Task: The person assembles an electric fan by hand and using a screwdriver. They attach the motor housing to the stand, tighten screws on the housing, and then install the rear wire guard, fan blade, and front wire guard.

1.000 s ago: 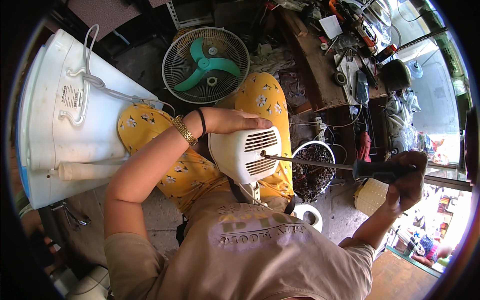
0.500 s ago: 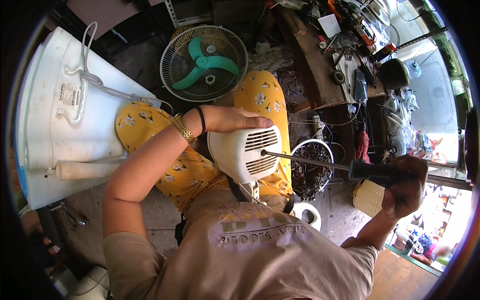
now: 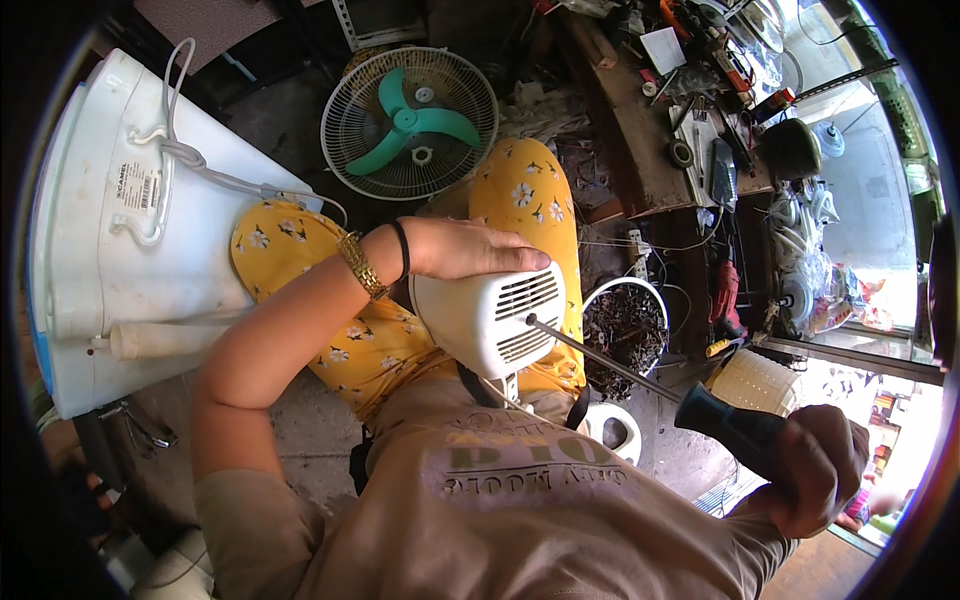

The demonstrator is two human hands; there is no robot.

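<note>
While a white vented housing [image 3: 485,318] is lying over yellow floral trousers [image 3: 520,195], a screwdriver [image 3: 697,408] is meeting its slotted end. Left hand [image 3: 480,250] is grasping the housing's far side; right hand [image 3: 815,470] is clenching the screwdriver's handle. Green-bladed fan [image 3: 404,121] is sitting beyond.

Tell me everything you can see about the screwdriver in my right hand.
The screwdriver has a long, thin, straight shaft that looks like metal, and a thick, dark bluish handle, apparently plastic. It slants from the handle at lower right up and left to a dark hole between two groups of slots in the off-white vented housing. The shaft ends from view at that hole, so its tip can't be seen. Your right hand is curled around the handle's rear end, hiding part of it.
</note>
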